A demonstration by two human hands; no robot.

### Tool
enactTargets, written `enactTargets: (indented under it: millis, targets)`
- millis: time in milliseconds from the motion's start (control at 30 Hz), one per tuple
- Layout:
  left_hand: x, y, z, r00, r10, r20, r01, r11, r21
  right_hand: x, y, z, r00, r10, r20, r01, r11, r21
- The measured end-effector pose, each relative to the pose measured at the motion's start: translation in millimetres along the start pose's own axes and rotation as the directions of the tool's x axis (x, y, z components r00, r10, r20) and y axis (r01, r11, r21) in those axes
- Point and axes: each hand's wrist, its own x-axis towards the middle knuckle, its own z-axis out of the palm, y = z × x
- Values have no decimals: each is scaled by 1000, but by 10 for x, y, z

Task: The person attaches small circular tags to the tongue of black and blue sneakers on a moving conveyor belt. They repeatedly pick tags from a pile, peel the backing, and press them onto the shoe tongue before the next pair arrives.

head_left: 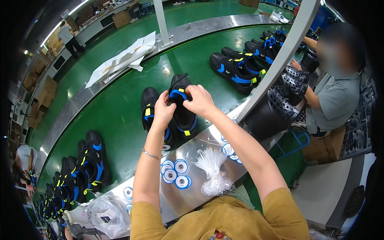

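Round blue-and-white labels [176,172] are lying on the steel ledge [196,196], beside a clear plastic bag [216,180]. You're pinching the black shoe [182,108] w/ both left hand [162,112] & right hand [200,101], its long axis running away from you, toe nearest.

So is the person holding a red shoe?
No, both the left hand and the right hand grip a black shoe with blue and yellow trim.

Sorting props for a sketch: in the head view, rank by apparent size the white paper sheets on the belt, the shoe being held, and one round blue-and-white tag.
1. White paper sheets
2. Held shoe
3. Round tag
The sheets lie farther away yet look biggest, so the order seems safe.
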Motion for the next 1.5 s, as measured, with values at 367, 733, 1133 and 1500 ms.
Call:
enactTargets:
  millis: [367,733,1133,1500]
  targets:
    - [-140,155,56,995,73,-66,-64,989,133,59,44,25,992,-90,91,100,989,-111]
    - [-216,-21,140,904,422,72,-369,683,630,-7,84,52,987,-110,117,121,988,-92]
    - [-250,12,67,977,208,-42,-177,909,377,21,-103,194,918,-266,293,370,840,-398]
    - [-324,179,92,831,527,179,-505,579,640,-462,-121,-98,963,-216,-162,221,975,15]
